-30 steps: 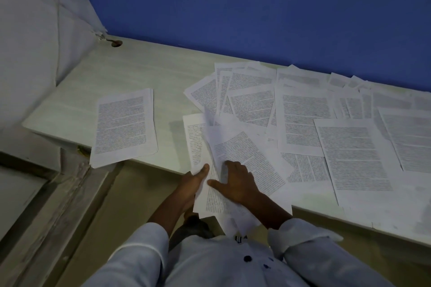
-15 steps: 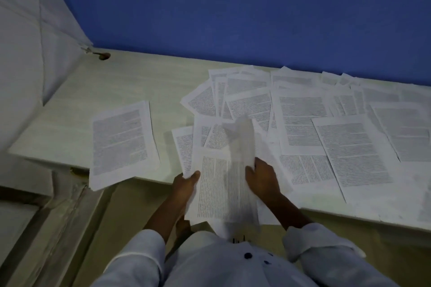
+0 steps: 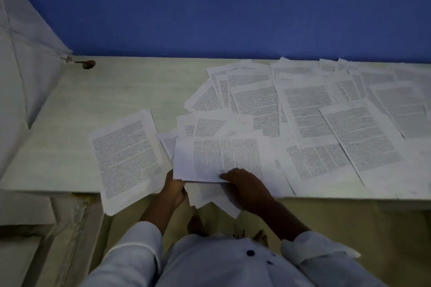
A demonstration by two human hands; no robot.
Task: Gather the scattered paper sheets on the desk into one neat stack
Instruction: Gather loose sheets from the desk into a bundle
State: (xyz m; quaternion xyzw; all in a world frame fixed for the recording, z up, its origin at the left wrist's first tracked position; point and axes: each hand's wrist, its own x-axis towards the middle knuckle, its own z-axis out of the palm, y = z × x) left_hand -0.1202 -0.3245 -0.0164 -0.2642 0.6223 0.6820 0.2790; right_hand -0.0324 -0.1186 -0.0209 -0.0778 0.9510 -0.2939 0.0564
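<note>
Several printed paper sheets [image 3: 310, 100] lie scattered and overlapping across the right half of the pale desk [image 3: 116, 91]. A small gathered bundle of sheets [image 3: 221, 158] lies at the desk's front edge, its top page turned sideways. My left hand [image 3: 173, 187] grips the bundle's lower left corner from below the edge. My right hand [image 3: 242, 184] presses on the bundle's lower edge, thumb on the top page. A separate sheet [image 3: 127, 158] lies to the left, overhanging the front edge.
A blue wall [image 3: 233, 7] runs behind the desk. A cable hole [image 3: 89, 64] sits at the desk's back left corner. White fabric [image 3: 23, 53] hangs at the left. Bare feet [image 3: 196, 223] stand on the floor below the edge.
The sheet that my right hand lifted has come down sideways on the bundle. Both hands have shifted to the bundle's lower edge. The camera has moved closer.
</note>
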